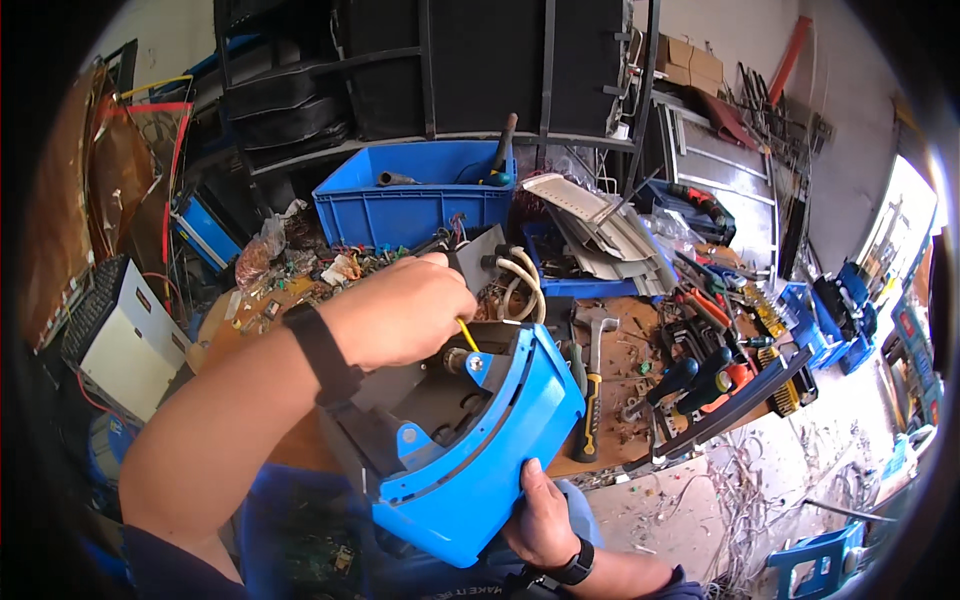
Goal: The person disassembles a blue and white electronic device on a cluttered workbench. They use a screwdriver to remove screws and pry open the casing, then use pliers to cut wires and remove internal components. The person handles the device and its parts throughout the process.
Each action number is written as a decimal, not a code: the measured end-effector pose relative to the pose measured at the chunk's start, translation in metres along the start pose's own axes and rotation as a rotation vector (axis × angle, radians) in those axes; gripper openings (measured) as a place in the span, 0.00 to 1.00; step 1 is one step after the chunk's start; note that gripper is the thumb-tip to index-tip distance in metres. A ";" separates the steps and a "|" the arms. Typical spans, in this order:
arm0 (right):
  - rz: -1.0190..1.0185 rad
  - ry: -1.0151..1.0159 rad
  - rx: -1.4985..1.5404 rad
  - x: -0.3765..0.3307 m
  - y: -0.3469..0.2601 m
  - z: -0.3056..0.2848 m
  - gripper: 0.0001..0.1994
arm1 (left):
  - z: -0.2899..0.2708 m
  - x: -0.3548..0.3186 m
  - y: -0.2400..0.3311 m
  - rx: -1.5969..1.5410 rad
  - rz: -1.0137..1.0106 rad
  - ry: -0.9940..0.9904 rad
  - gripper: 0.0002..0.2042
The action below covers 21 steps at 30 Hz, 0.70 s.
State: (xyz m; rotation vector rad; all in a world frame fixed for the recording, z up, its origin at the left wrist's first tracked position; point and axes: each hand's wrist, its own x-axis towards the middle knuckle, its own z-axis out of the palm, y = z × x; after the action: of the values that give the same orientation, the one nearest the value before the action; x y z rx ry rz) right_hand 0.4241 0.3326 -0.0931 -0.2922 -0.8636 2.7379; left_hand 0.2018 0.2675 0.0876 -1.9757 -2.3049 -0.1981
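Note:
A blue housing (480,480) with a grey hollow inside is tilted in front of me, its opening facing up. My right hand (545,515) grips its lower right edge, thumb on the blue face and the other fingers hidden behind. Over the opening, my left hand (400,310) is closed, knuckles up, its fingertips hidden. A thin yellow piece (466,334) like a wire runs from beneath this hand toward a blue screw tab (477,366) on the inner rim. Another blue tab (411,438) stands nearer me. Beyond the left hand are pale thick cables (520,285).
A hammer (592,390) lies right of the housing, with pliers and screwdrivers (690,375) farther right. A blue crate (415,205) stands behind, beside stacked pale panels (600,235). Small scraps litter the wooden bench (625,345); wire offcuts (740,505) cover the floor.

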 end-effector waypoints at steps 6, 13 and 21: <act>0.042 -0.050 -0.027 0.017 -0.001 0.021 0.30 | -0.027 -0.006 -0.010 -0.171 -0.130 -0.074 0.07; 0.008 -0.071 -0.004 0.044 -0.005 0.069 0.21 | -0.046 -0.010 -0.039 -0.137 -0.305 -0.136 0.09; -0.138 -0.138 -0.170 0.101 0.012 0.106 0.18 | -0.050 -0.045 -0.090 -0.236 -0.610 -0.020 0.09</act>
State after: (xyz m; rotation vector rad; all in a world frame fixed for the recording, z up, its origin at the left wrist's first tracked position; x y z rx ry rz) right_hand 0.2984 0.2969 -0.0265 -0.0721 -1.1124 2.5853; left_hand 0.1194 0.2021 0.1262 -1.2830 -2.9432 -0.5135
